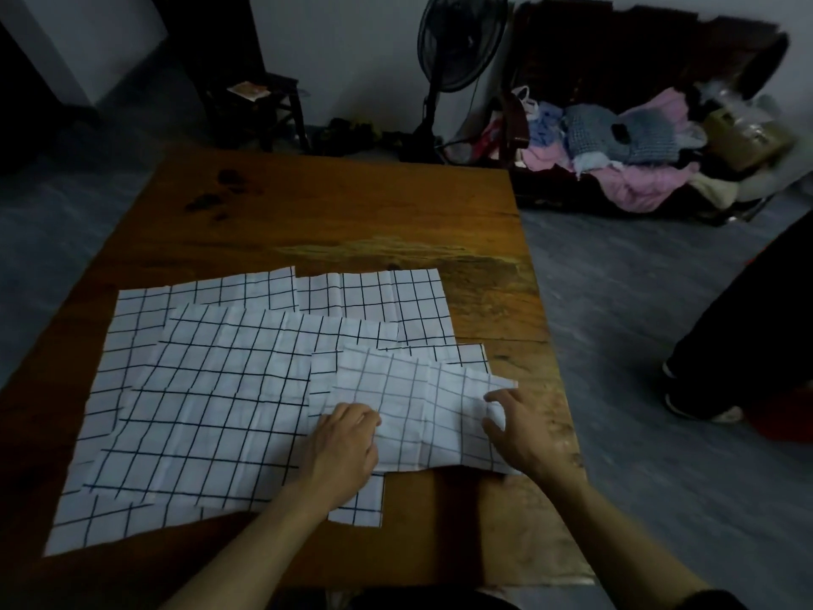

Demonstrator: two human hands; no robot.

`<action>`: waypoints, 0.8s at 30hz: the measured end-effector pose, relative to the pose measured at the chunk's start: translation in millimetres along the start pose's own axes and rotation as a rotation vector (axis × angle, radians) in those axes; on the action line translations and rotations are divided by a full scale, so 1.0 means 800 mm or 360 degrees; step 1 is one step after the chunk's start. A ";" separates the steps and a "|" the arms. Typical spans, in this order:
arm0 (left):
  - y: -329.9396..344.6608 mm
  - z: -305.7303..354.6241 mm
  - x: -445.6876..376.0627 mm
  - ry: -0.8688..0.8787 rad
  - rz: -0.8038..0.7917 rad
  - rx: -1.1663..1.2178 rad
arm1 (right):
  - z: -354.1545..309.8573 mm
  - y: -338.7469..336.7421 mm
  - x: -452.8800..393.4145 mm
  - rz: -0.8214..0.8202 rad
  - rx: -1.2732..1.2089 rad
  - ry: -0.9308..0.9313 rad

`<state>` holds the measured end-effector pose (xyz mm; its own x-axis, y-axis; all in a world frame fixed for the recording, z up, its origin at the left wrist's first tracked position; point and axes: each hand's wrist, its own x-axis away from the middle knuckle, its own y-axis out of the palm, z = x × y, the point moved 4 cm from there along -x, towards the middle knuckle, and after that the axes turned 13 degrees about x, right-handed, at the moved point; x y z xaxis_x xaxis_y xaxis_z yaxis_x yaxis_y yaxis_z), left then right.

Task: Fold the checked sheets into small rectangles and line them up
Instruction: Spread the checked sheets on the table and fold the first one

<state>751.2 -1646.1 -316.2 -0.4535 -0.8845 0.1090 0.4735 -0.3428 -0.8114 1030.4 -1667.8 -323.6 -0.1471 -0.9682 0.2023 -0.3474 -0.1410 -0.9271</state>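
Several white sheets with a dark check lie overlapping on the wooden table [343, 204]. The topmost checked sheet [422, 411] sits at the front right, partly folded. My left hand [343, 446] rests on its left edge with fingers curled into the cloth. My right hand [519, 429] grips its right edge, thumb under a lifted flap. A large flat sheet [211, 402] spreads to the left, and another sheet [374, 297] lies behind it.
A standing fan [457, 50] and a dark chair [255, 103] stand beyond the table. A pile of clothes [624, 147] lies at the back right. Another person's dark-clad leg and shoe [721, 367] are on the floor to the right.
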 end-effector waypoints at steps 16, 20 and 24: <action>0.029 -0.011 0.019 -0.0045 -0.0254 -0.0166 | 0.046 0.021 0.093 -0.0247 -0.0454 0.0367; 0.027 -0.014 0.023 -0.0166 -0.0275 -0.0182 | 0.041 0.022 0.077 -0.0206 -0.0515 0.0271; 0.028 -0.020 0.025 -0.0243 -0.0294 -0.0174 | 0.042 0.022 0.058 -0.0156 -0.0506 0.0212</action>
<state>740.3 -1666.6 -341.6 -0.4018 -0.8505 0.3395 0.3050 -0.4738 -0.8261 1048.9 -1722.4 -341.2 -0.2111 -0.9148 0.3444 -0.6337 -0.1401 -0.7608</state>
